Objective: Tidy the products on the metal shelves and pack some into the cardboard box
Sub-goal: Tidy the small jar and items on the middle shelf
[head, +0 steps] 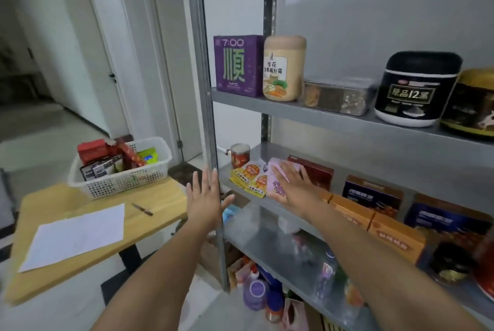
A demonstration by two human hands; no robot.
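Grey metal shelves point(294, 111) fill the right of the head view. My right hand point(294, 183) lies flat, fingers spread, on a pink-purple packet point(278, 178) on the middle shelf, beside yellow-orange packets point(250, 177) and a red can point(239, 155). My left hand point(207, 197) is spread open in front of the shelf's front post point(208, 116), holding nothing. A dark red box point(316, 171), orange boxes point(374, 226) and blue boxes point(374, 194) line the same shelf. No cardboard box is clearly visible.
The upper shelf carries a purple box point(238, 66), a beige jar point(284, 68), a clear container point(338, 95) and a black jar point(417, 88). At left, a wooden table point(149, 197) holds a white basket point(120, 181) of goods, paper point(77, 235) and a small knife point(143, 209). Bottles point(256, 293) stand below.
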